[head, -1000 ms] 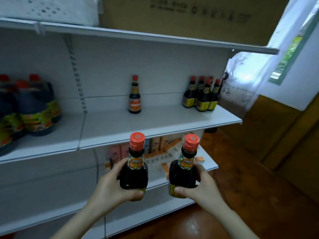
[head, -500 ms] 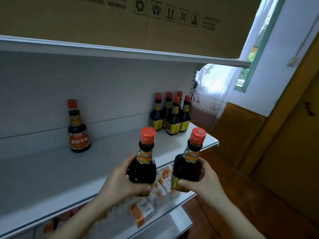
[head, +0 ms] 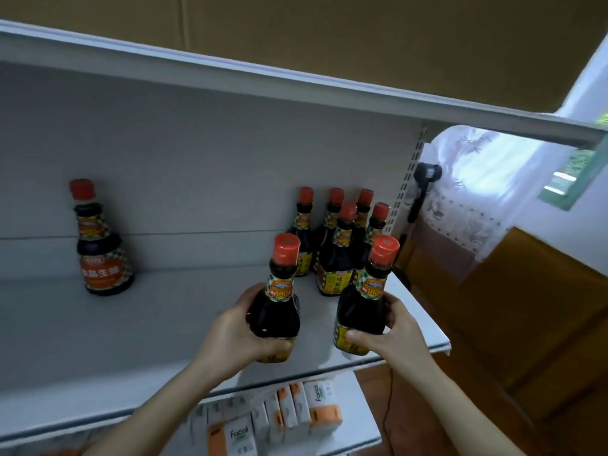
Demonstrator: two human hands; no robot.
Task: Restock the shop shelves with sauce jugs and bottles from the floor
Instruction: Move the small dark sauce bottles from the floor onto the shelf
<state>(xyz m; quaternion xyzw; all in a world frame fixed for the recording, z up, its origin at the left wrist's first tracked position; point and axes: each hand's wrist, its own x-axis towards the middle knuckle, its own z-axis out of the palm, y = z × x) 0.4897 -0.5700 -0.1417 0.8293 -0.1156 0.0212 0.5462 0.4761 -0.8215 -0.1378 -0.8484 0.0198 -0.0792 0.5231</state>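
I hold two dark sauce bottles with red caps upright over the front of the white middle shelf (head: pixel 164 324). My left hand (head: pixel 237 337) grips the left bottle (head: pixel 278 304) around its body. My right hand (head: pixel 391 334) grips the right bottle (head: pixel 365 301), which leans slightly right. Just behind them, a cluster of several like bottles (head: pixel 339 245) stands at the shelf's right rear corner. A single rounder sauce bottle (head: pixel 98 245) with an orange label stands alone at the back left.
A shelf board (head: pixel 296 83) runs overhead with a cardboard box (head: pixel 329 34) on it. Orange-and-white tissue packs (head: pixel 283 419) fill the shelf below. To the right are a curtained window (head: pixel 487 179), wooden panelling (head: pixel 526 324) and a black handheld device (head: pixel 424 182) hanging on the upright.
Both hands have carried the bottles up and forward over the middle shelf, nearer the cluster at the right end. The view has moved closer and turned right.
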